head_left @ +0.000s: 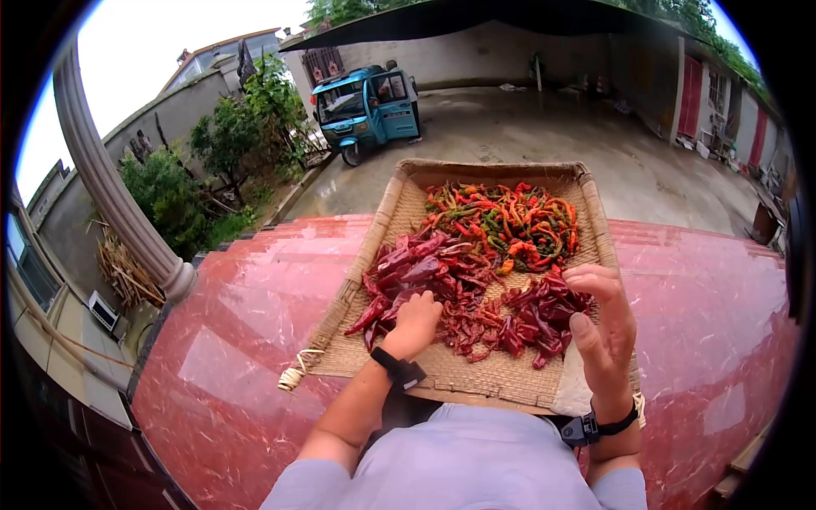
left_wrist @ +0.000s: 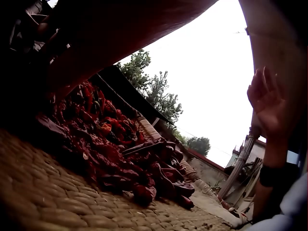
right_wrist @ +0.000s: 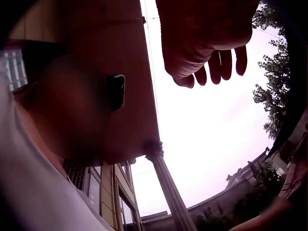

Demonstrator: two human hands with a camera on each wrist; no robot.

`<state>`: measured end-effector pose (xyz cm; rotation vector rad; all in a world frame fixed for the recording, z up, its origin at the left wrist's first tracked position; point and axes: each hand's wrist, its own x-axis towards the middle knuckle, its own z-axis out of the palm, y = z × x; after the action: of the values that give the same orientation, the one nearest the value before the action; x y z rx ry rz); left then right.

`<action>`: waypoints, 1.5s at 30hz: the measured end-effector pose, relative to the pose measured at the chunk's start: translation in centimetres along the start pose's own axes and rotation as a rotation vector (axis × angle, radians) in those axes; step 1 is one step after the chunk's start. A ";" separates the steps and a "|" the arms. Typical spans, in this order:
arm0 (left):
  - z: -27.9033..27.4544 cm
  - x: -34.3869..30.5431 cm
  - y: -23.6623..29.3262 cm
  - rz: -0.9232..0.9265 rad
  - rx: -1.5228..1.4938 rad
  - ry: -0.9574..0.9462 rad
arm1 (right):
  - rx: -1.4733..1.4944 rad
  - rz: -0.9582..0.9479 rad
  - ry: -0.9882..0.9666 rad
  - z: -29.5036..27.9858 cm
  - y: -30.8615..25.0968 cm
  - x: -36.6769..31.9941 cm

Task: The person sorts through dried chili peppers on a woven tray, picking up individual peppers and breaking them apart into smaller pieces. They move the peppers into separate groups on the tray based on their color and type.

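A shallow woven tray (head_left: 501, 387) holds separate heaps of chili peppers. My left hand (head_left: 415, 325) rests at the near edge of the large dark red dried chilies (head_left: 412, 263), palm down, its fingertips hidden. In the left wrist view the same hand is mostly dark, close over the red chilies (left_wrist: 159, 175). Above the tray's right side my right hand (head_left: 605, 331) is raised, its fingers loosely bent with nothing in them. Beside it lies another heap of dark red chilies (head_left: 544, 314). Small shrivelled chilies (head_left: 467, 323) are spread between the two dark heaps.
Orange, red and green thin chilies (head_left: 518, 225) fill the tray's far part. A pale flat patch (head_left: 574, 387) covers its near right corner. Red polished stone paving (head_left: 246, 365) surrounds the tray. A column (head_left: 127, 170) stands left; a blue three-wheeler (head_left: 361, 110) is parked beyond.
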<state>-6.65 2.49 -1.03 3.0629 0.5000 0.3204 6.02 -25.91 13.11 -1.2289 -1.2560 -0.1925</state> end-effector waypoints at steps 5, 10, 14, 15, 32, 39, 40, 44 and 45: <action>-0.7 -0.1 0.1 0.004 0.005 0.058 | 0.278 -0.085 -0.275 -0.7 -5.8 2.2; -3.9 -0.8 1.2 -0.014 -0.184 0.218 | 0.422 -0.274 -0.397 0.8 -9.2 4.6; -6.6 -0.7 3.2 -0.009 -0.477 0.196 | 0.567 -0.395 -0.430 1.7 -10.8 6.2; -6.4 -0.6 3.5 -0.001 -0.568 0.196 | 0.586 -0.418 -0.506 1.3 -11.1 7.0; -1.5 1.9 7.0 0.128 -0.828 0.053 | 0.599 -0.195 -0.502 2.3 -12.6 6.2; -2.7 0.9 5.6 0.039 -0.642 0.080 | 0.615 -0.196 -0.555 2.9 -12.4 6.2; -3.0 0.7 5.4 -0.001 -0.601 0.120 | 0.611 -0.189 -0.563 3.2 -12.3 6.1; -2.3 0.4 3.3 -0.039 -0.308 0.377 | 0.606 -0.167 -0.566 3.6 -12.2 5.9; -2.0 0.5 2.7 -0.083 -0.192 0.383 | 0.610 -0.169 -0.563 3.5 -12.1 6.0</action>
<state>-5.73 0.10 1.18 2.7890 0.5663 0.9028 -2.26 -25.27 24.30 -0.6554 -1.7365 0.4219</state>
